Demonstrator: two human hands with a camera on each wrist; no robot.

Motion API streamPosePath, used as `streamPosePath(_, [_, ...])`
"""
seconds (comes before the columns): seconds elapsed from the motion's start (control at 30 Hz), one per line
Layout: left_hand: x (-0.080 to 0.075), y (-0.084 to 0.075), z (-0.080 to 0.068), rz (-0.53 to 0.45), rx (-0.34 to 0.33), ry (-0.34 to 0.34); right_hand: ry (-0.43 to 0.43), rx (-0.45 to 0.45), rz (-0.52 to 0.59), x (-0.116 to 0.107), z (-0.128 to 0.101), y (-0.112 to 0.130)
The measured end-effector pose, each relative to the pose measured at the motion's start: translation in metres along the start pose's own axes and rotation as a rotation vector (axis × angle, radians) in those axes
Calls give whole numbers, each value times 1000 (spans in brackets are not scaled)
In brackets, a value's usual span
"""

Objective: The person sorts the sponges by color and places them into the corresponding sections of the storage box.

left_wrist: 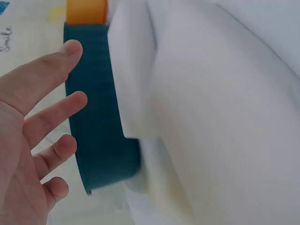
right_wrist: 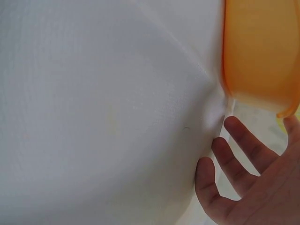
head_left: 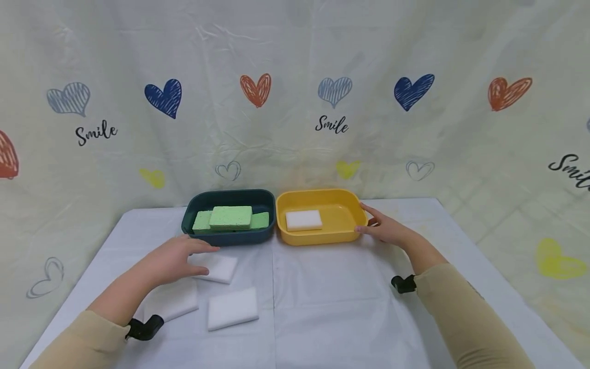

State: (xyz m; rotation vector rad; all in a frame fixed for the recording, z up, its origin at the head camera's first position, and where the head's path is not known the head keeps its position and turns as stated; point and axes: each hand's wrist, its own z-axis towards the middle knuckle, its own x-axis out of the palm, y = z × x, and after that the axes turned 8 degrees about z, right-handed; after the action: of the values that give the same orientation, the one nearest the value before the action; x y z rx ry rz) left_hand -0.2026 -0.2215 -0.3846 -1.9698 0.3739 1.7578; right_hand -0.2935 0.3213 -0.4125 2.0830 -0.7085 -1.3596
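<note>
My left hand (head_left: 172, 259) hovers over a white sponge (head_left: 220, 269), its thumb and fingers spread apart and holding nothing. Just beyond it stands a dark teal tray (head_left: 230, 239) with several green sponges (head_left: 230, 218) inside. In the left wrist view the teal tray (left_wrist: 101, 140) shows its side behind the loose fingertips (left_wrist: 75, 101). At the right end of the yellow tray (head_left: 341, 218), my right hand (head_left: 387, 228) touches the rim with thumb and a finger; its other fingers (right_wrist: 229, 161) extend loosely beside the wall. One white sponge (head_left: 304, 220) lies in the yellow tray.
Two more white sponges, one nearer the middle (head_left: 233, 309) and one partly behind the left wrist (head_left: 171, 298), lie on the white-covered table (head_left: 341, 318). A curtain with printed hearts (head_left: 295, 148) hangs directly behind both trays, which stand side by side.
</note>
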Motion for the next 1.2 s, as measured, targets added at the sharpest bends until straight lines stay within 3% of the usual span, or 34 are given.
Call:
streamPosePath(0.37, [8, 26, -13, -15, -43, 25, 0, 8, -4, -1, -1, 1])
streamPosePath(0.83, [13, 34, -7, -151, -45, 125, 16, 5, 14, 0, -1, 2])
streamPosePath(1.07, [18, 35, -5, -143, -52, 144, -14, 50, 19, 1, 2, 1])
streamPosePath(1.2, [20, 34, -3, -138, -49, 149, 2, 30, 18, 0, 1, 1])
